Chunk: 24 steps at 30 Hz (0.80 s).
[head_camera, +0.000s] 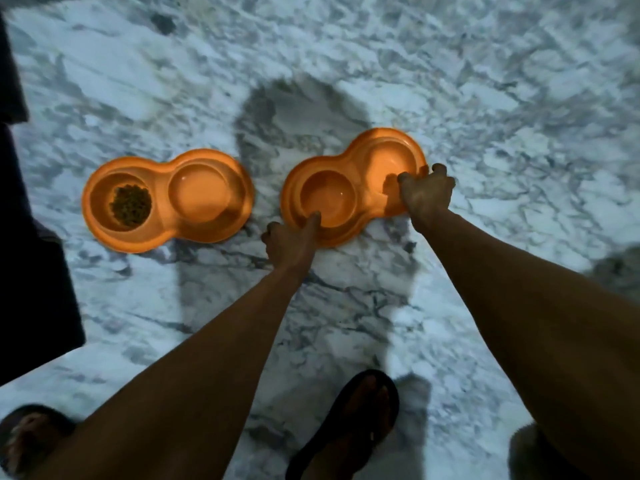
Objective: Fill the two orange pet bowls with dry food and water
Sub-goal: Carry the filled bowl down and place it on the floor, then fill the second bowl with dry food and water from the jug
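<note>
On the marble floor point(485, 98), the left double bowl point(166, 199) already has dry food point(130, 206) in its left cup; its right cup looks empty, though water cannot be ruled out. Beside it, the right double bowl point(353, 188) seems unfilled. The left hand point(291, 240) grips its near rim, the right hand point(427, 192) its far end, fingers closed on the edge. It likely needs lifting level or setting down. No writing shows.

Two double bowls point(168, 199) point(353, 187) side by side on floor point(485, 98)

White-and-grey marble floor point(485, 98), dark furniture edge point(31, 271) at left, two dark sandals point(349, 427) below.
</note>
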### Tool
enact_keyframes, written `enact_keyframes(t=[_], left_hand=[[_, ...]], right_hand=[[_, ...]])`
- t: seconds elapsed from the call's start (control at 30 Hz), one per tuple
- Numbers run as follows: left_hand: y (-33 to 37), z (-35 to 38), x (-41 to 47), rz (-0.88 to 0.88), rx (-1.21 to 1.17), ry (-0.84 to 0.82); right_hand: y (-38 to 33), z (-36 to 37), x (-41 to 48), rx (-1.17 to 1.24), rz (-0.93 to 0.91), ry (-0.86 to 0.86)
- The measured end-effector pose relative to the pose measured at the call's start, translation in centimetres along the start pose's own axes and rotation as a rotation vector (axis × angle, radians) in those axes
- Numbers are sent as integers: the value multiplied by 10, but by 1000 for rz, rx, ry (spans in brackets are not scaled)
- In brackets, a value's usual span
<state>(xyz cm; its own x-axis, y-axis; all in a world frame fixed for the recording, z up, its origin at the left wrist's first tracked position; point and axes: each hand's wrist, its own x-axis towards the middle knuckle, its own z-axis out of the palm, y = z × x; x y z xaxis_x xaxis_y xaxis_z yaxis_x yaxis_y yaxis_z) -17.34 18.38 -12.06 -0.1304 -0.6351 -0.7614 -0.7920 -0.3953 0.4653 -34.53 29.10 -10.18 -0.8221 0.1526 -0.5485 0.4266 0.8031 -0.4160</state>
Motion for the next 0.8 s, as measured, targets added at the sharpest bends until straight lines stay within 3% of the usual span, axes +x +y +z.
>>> enact_keyframes(t=[0.17, 0.37, 0.5, 0.8], left_hand=[[3, 18, 8, 19, 0, 65], [29, -13, -30, 36, -100, 113], [74, -68, -85, 70, -188, 119], [223, -258, -277, 159, -237, 261]], right_hand=[[20, 1, 14, 19, -20, -29], [9, -31, -23, 146, 44, -12], [-33, -83, -74, 285, 76, -58], [-203, -260, -266, 509, 59, -147]])
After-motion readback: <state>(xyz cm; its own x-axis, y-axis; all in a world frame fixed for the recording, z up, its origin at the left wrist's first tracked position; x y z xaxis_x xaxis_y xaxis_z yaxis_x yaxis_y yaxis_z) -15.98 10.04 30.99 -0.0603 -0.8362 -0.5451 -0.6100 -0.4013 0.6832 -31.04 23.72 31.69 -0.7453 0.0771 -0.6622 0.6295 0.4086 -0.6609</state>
